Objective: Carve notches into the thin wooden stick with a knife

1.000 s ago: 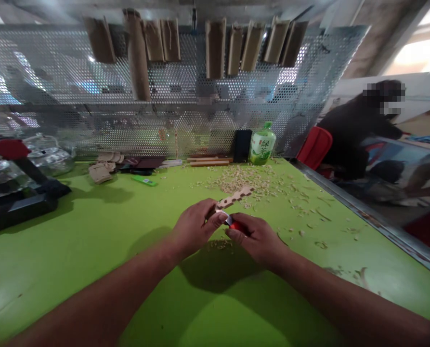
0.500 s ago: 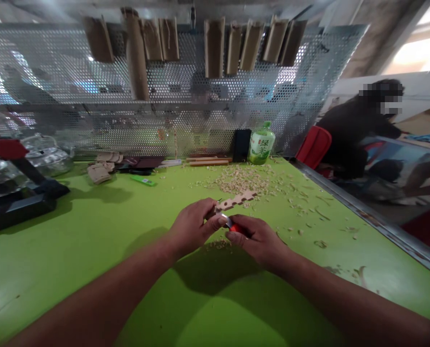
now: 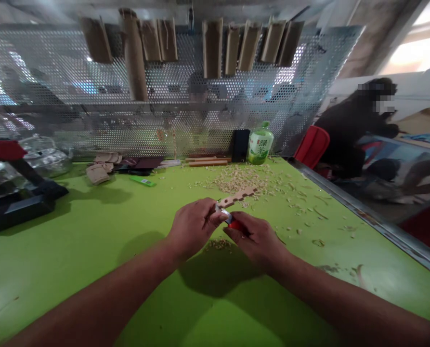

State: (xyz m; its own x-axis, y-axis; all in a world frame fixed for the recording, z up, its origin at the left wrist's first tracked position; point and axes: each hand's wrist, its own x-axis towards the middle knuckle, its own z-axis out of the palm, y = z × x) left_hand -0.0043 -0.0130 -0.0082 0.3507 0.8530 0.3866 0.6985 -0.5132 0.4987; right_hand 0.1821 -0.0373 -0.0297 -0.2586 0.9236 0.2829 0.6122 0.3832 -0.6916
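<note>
My left hand (image 3: 193, 227) grips the near end of a notched pale wooden piece (image 3: 238, 195), whose far end points up and to the right over the green table. My right hand (image 3: 254, 236) is shut on a small red-handled knife (image 3: 234, 223), and its metal blade (image 3: 225, 214) rests against the wood by my left fingertips. My fingers hide the cutting edge and the wood's near end. A small heap of wood shavings (image 3: 218, 244) lies on the table just below my hands.
Wood shavings (image 3: 236, 180) are scattered over the green table (image 3: 73, 270), which ends in a metal edge (image 3: 366, 217) at right. Behind stand a green tea bottle (image 3: 260, 144), wooden strips (image 3: 207, 161) and a perforated metal screen (image 3: 164, 111). A co-worker (image 3: 355, 125) sits at right.
The far end of the wooden piece has tilted upward again since the last frame. Both hands stay close together, and the knife remains against the wood.
</note>
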